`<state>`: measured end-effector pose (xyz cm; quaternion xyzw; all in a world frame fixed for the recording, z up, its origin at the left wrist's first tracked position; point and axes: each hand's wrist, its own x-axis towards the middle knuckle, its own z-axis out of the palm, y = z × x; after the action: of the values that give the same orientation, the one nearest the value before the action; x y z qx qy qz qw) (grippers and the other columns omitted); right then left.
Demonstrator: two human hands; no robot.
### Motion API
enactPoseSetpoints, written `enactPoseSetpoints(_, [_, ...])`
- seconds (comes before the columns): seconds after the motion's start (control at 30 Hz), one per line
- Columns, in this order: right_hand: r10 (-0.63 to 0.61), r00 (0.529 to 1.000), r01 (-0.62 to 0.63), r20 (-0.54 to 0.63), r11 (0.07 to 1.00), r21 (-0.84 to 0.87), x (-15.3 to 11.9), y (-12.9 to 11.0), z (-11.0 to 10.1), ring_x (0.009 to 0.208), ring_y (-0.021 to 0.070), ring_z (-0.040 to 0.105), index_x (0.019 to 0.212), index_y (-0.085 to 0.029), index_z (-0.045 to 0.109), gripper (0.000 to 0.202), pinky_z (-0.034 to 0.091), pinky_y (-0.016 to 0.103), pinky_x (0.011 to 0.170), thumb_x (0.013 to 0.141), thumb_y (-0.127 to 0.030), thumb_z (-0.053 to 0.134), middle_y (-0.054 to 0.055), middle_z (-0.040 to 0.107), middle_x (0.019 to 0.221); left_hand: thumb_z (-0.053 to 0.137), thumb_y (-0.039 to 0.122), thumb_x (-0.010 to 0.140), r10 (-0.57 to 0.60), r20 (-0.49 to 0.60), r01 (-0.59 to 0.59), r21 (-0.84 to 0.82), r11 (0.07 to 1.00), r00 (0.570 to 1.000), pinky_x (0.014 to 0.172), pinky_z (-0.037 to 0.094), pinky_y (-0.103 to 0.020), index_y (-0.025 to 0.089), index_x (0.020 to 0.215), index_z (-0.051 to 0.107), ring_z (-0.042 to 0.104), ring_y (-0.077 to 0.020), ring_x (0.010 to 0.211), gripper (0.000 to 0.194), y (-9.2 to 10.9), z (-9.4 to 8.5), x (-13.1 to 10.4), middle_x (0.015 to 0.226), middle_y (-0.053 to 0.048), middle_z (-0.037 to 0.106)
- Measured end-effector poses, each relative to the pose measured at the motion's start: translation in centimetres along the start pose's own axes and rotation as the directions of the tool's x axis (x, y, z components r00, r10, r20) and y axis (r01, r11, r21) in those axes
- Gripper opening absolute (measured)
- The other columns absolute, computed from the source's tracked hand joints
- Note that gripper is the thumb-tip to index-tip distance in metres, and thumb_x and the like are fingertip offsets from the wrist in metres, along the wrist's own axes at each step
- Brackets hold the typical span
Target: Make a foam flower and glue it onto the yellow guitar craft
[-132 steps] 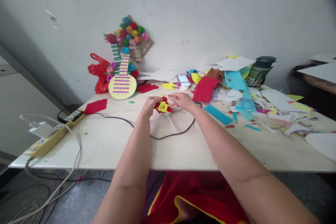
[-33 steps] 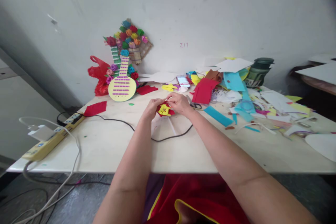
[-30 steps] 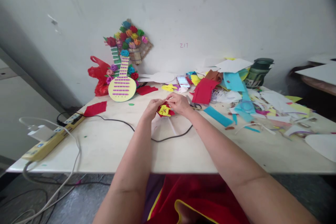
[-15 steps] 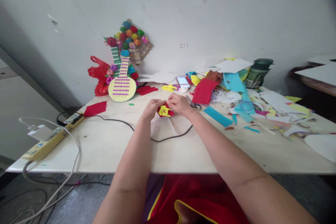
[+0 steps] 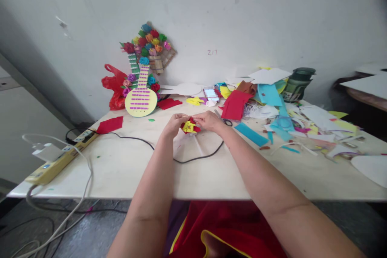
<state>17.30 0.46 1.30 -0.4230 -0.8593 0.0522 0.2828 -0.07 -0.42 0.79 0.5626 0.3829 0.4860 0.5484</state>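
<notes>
Pinching the far rim of the red-and-yellow flower [image 5: 189, 127] from both sides, your left hand [image 5: 174, 124] and right hand [image 5: 208, 121] each have the grip closed on its red outer petals, fingertips nearly meeting. You hold it over the middle of the surface [image 5: 127, 173], between the black cable [image 5: 193, 162] and the far edge; this rim hold presumably steadies the petals while leaving the centre uncovered. The yellow centre faces upward and toward the near edge, and the bloom, roughly round, shows no clear long axis. A pale strip [image 5: 198, 145] slants from beneath it toward the near edge, slightly rightward; whether it is a stem cannot be told. Scissors [image 5: 227, 122] lie just beside your right hand, probably for easy reach.
</notes>
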Motion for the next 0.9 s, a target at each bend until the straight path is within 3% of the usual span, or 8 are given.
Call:
enactPoseSetpoints(0.3, [-0.107,0.993,0.093,-0.057,0.975,-0.202,-0.13,-0.26,0.00,0.087,0.0168,0.062,0.106,-0.029,0.065,0.031,0.041,0.024,0.069,0.084,-0.027,0.042,0.001,0.069,0.099,0.071,0.030,0.055,-0.040,-0.034,0.038,-0.057,0.998,0.999,0.052,0.038,-0.023,0.011,0.060,0.064,0.054,-0.0117,0.052,0.021,0.32,0.30,-0.23,0.058,-0.004,0.061])
enactPoseSetpoints(0.63, [-0.110,0.993,0.095,-0.051,0.966,-0.242,-0.25,-0.61,-0.12,0.081,0.0157,0.061,0.107,-0.029,0.064,0.032,0.037,0.023,0.064,0.084,-0.024,0.041,0.002,0.069,0.091,0.069,0.026,0.054,-0.037,-0.117,0.030,-0.061,0.998,0.992,0.052,0.038,-0.024,0.012,0.051,0.060,0.053,-0.0118,0.052,0.018,0.04,0.24,0.08,0.053,-0.002,0.059])
enactPoseSetpoints(0.9, [-0.095,0.993,0.077,-0.072,0.972,-0.221,-0.16,-0.56,0.15,0.081,0.0146,0.060,0.105,-0.029,0.065,0.031,0.036,0.022,0.063,0.085,-0.026,0.042,0.001,0.068,0.091,0.070,0.027,0.052,-0.075,-0.161,0.057,-0.110,0.992,0.984,0.056,0.043,-0.026,0.010,0.057,0.063,0.058,-0.0157,0.057,0.018,-0.25,0.28,0.47,0.059,-0.006,0.063])
